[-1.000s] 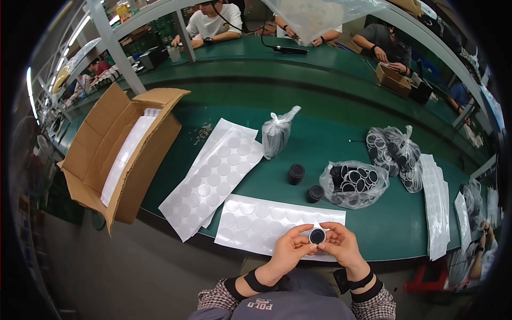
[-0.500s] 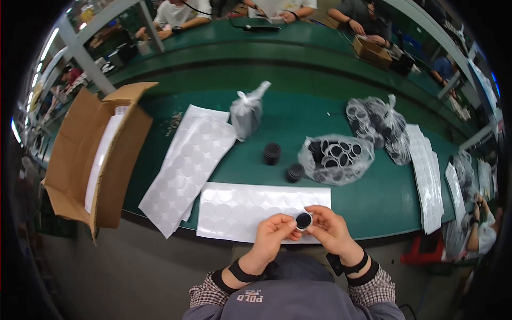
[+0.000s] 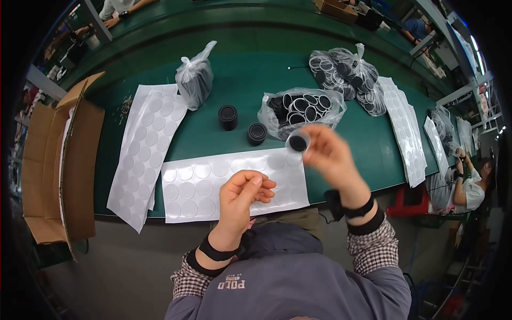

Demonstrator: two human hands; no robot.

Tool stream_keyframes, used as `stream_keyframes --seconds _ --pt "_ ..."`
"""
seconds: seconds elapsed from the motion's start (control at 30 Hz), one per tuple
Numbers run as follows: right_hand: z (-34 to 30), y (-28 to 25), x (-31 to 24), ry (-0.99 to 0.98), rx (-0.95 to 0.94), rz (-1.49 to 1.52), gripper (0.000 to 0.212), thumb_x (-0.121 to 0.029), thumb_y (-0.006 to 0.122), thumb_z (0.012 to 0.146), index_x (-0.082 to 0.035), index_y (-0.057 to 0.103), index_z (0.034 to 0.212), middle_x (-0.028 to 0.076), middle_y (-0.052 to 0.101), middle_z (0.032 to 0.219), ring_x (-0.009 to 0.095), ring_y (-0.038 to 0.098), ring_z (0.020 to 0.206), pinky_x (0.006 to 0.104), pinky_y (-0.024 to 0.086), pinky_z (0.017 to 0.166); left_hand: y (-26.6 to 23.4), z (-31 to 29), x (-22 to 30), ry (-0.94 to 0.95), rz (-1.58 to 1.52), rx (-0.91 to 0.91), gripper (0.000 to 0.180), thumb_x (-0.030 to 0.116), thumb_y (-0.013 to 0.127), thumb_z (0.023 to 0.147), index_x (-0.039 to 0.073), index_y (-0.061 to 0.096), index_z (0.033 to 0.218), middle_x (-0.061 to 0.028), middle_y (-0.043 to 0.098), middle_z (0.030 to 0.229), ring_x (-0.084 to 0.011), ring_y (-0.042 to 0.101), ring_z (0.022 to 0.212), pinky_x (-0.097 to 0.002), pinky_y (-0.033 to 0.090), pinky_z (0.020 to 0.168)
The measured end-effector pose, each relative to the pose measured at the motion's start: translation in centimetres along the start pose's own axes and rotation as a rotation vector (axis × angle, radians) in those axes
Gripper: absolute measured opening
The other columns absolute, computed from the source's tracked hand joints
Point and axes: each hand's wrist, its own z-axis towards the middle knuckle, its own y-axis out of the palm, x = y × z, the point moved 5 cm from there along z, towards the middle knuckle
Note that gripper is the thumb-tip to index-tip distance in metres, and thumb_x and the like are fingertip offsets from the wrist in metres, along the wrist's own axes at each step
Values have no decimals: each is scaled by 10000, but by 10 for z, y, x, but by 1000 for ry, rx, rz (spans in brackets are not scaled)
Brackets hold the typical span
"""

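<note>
Over the far right part of the white sticker sheet (image 3: pixel 186 205), my right hand (image 3: pixel 332 157) pinches a black disc (image 3: pixel 298 141) with a pale, see-through round rim. This hand is blurred by motion. My left hand (image 3: pixel 246 194) hovers above the middle of the sheet, fingers curled and thumb pressed to the forefinger, with nothing visible in it. Just beyond the disc lies an open plastic bag (image 3: pixel 269 125) of black discs, many white-rimmed. Two short stacks of black discs, a taller one (image 3: pixel 228 118) and a lower one (image 3: pixel 257 134), stand left of the bag.
More round-sticker sheets (image 3: pixel 144 144) lie at the left, beside a tied bag (image 3: pixel 194 82) and an open cardboard box (image 3: pixel 80 170). Tied bags of discs (image 3: pixel 341 72) and another pile of sheets (image 3: pixel 402 130) are at the right. A red stool (image 3: pixel 408 202) stands below the table edge.
My right hand has carried the black disc away from my left hand, forward toward the open bag. My left hand has let go of the disc. The whole view has shifted.
</note>
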Motion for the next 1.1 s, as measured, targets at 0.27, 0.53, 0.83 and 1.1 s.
stream_keyframes --seconds 0.27,0.53,0.83,1.1 --pt "43 -25 -8 -17 258 -745 288 -79 660 726 1 541 975 49 558 715 97 538 633 211 441 572 -7 0 8 44 60 -11 273 67 515 821 -2 473 1082 -159 565 998 -161 583 777 -252 483 631" --pt "76 58 6 -124 -137 -897 225 -98 687 678 0 562 837 48 534 746 110 513 658 227 429 572 0 18 25 208 106 43 619 25 536 784 47 222 1318 -190 327 1295 -184 497 978 -268 481 668" --pt "82 53 21 24 -175 -684 138 -112 612 719 2 558 774 114 542 748 237 539 644 322 434 576 -2 29 11 199 120 26 675 14 529 780 57 154 1340 -167 310 1323 -180 473 996 -268 478 689" --pt "82 51 20 -161 -146 -758 86 -74 558 773 7 532 768 64 505 697 155 467 592 276 375 523 -9 46 -1 264 228 44 708 36 563 741 -6 152 1316 -185 414 1262 -175 500 952 -248 473 649"
